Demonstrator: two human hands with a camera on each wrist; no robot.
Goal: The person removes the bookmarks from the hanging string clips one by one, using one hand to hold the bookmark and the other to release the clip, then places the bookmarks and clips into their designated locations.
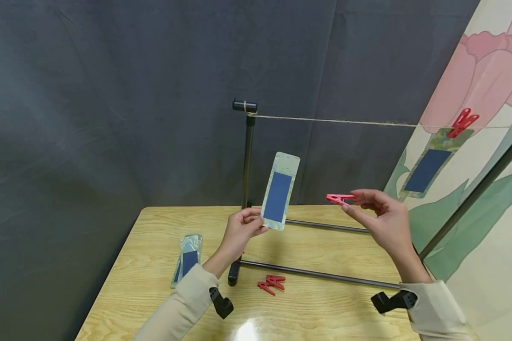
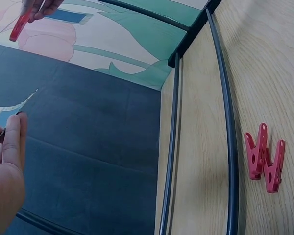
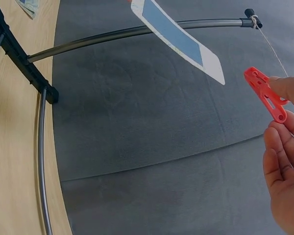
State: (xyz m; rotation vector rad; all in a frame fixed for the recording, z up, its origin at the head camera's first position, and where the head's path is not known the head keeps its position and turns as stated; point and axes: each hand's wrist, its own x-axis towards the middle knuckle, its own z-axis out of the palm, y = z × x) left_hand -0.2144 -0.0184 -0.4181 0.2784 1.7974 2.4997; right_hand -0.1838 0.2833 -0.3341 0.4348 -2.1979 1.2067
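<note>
My left hand point(image 1: 242, 230) pinches a bookmark-like card point(image 1: 277, 196) by its lower edge. The card has a blue panel, a pale patterned border and a small hole at its top, and it stands tilted below the string point(image 1: 324, 120). To the right, my right hand point(image 1: 386, 218) pinches a red clothespin point(image 1: 339, 199) between thumb and fingers, its far end pointing left toward the card. The clothespin shows closely in the right wrist view point(image 3: 265, 93). A second card point(image 1: 428, 170) hangs from the string at the right, held by a red clothespin point(image 1: 461, 124).
The string runs between the posts of a black frame point(image 1: 248, 161) whose bars point(image 1: 315, 273) cross low over the wooden table point(image 1: 145, 265). Two red clothespins point(image 2: 264, 156) lie in front of the near bar. Overlapping cards point(image 1: 190, 251) lie at the left, partly behind my left sleeve.
</note>
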